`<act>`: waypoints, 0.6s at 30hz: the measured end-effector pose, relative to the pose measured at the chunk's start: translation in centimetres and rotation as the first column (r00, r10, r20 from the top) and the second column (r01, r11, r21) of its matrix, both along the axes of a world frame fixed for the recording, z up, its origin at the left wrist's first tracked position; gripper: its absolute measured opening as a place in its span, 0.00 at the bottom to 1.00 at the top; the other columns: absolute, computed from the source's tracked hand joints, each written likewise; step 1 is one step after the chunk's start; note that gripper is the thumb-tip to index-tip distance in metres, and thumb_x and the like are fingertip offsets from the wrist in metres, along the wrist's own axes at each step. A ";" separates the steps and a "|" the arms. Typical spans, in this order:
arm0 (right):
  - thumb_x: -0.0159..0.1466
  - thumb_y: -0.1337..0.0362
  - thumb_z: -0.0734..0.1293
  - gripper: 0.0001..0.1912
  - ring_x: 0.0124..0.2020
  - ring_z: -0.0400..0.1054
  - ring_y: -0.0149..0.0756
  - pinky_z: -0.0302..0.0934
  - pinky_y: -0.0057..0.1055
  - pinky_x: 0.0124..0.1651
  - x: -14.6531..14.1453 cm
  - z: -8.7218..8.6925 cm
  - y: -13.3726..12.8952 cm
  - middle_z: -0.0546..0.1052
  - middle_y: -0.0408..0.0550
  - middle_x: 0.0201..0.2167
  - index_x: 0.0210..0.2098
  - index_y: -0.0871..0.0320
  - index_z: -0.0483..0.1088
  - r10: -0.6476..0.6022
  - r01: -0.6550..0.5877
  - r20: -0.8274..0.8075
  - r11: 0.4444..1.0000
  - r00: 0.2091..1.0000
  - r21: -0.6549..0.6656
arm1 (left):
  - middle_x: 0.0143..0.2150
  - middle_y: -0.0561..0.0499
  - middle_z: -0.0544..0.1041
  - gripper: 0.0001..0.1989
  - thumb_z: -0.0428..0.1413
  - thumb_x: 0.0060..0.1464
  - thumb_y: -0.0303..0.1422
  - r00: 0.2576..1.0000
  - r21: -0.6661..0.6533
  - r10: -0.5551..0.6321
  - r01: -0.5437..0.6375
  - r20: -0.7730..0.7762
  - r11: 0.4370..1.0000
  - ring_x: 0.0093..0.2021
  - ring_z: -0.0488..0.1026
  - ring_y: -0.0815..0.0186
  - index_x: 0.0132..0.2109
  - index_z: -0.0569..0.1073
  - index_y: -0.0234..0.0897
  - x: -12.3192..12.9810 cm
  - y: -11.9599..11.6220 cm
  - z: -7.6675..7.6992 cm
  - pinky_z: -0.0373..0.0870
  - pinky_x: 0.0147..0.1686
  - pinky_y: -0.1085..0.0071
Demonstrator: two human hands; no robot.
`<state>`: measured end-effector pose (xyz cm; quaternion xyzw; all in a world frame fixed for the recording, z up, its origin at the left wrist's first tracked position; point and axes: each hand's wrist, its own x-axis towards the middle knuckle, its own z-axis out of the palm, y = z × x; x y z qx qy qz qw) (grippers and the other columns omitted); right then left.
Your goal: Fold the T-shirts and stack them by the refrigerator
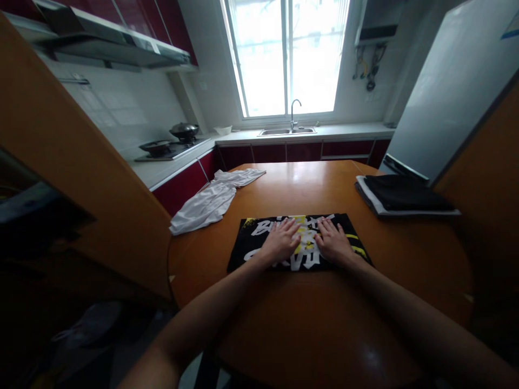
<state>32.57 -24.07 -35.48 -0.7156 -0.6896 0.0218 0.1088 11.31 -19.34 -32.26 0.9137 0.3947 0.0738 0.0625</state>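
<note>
A black garment (239,258) with white and yellow lettering lies folded into a flat rectangle on the wooden table (292,319). My left hand (283,240) rests palm down on its middle, fingers stretched out. Just to the right, my right hand (333,241) also lies flat on the print, fingers spread. Neither hand grips anything. Both hands cover part of the lettering.
A rumpled white garment (211,202) lies at the table's left edge. Folded black and white clothes (405,194) are stacked at the right. Beyond are a counter with a sink (278,132), a stove with pans (184,131), and a fridge (458,81).
</note>
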 end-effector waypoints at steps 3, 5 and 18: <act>0.72 0.56 0.51 0.32 0.74 0.42 0.45 0.36 0.51 0.72 0.0 -0.1 -0.1 0.51 0.57 0.73 0.71 0.64 0.55 -0.006 0.006 0.005 1.000 1.000 0.016 | 0.75 0.42 0.53 0.28 0.41 0.69 0.42 0.989 0.049 0.142 -0.140 -0.034 0.989 0.74 0.46 0.48 0.72 0.58 0.38 -1.5 1.7 -0.2 0.42 0.69 0.40; 0.72 0.56 0.51 0.32 0.74 0.43 0.45 0.36 0.51 0.72 0.0 0.0 -0.2 0.51 0.57 0.73 0.71 0.64 0.55 -0.004 0.004 0.007 1.000 1.000 0.023 | 0.75 0.41 0.52 0.29 0.43 0.68 0.41 0.979 0.054 0.197 -0.194 -0.057 0.980 0.75 0.45 0.48 0.72 0.58 0.38 -2.2 2.4 -0.6 0.40 0.69 0.40; 0.71 0.55 0.51 0.33 0.74 0.43 0.45 0.36 0.52 0.72 0.1 -0.5 -0.1 0.52 0.56 0.73 0.71 0.65 0.55 -0.010 0.010 0.007 0.999 1.000 0.039 | 0.73 0.40 0.57 0.28 0.42 0.69 0.43 0.963 -0.099 0.206 -0.191 0.176 0.977 0.74 0.49 0.54 0.70 0.61 0.36 -10.0 6.2 1.1 0.47 0.69 0.48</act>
